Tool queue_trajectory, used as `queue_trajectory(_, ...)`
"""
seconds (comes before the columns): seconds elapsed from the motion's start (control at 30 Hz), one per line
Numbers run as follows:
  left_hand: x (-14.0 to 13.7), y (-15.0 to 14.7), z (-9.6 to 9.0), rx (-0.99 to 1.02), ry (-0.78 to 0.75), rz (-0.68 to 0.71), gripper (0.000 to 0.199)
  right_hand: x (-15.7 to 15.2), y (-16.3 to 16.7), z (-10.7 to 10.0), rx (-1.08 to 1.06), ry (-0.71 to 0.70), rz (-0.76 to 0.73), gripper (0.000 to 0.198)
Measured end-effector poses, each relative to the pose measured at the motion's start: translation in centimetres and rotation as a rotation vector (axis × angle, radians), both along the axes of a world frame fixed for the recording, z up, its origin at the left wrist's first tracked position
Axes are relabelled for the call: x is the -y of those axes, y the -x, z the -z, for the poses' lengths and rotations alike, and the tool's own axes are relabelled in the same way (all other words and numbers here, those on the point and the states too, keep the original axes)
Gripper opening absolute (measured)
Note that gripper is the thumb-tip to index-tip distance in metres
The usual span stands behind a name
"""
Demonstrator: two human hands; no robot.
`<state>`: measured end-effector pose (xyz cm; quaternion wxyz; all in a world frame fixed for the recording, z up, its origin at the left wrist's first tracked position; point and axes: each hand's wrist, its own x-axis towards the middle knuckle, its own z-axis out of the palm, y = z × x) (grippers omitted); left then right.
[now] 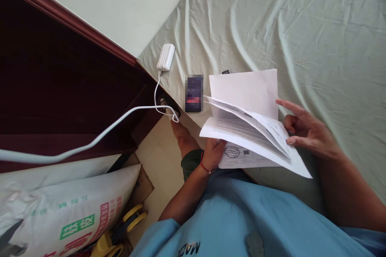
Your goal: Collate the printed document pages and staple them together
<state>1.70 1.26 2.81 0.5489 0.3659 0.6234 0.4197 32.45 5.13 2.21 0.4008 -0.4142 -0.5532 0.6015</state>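
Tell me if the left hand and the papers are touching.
Touching. The head view shows the left hand gripping the papers at their left side, its fingertips overlapping the bottom sheet under the raised pages.

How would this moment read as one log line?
left hand: holding papers; right hand: at papers' right edge; phone: left of papers; white device: on cloth

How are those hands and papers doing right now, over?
Left hand gripping papers at their left side. Right hand at their right edges. Papers partly fanned open. Phone-like device lies just left; nothing visibly blocking.
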Motion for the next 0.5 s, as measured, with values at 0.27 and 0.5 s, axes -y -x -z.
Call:
queue_trajectory(0.27, 0.6, 0.7, 1.5, 0.064, 0.063, 0.065, 0.053, -0.1, -0.1, 0.4, 0.037, -0.007, 0.072, 0.057)
queue_trajectory(0.5, 0.5, 0.6, 1.7, 0.012, -0.035, 0.048, 0.040, -0.2, 0.0, 1.6, -0.008, -0.050, 0.063, 0.109)
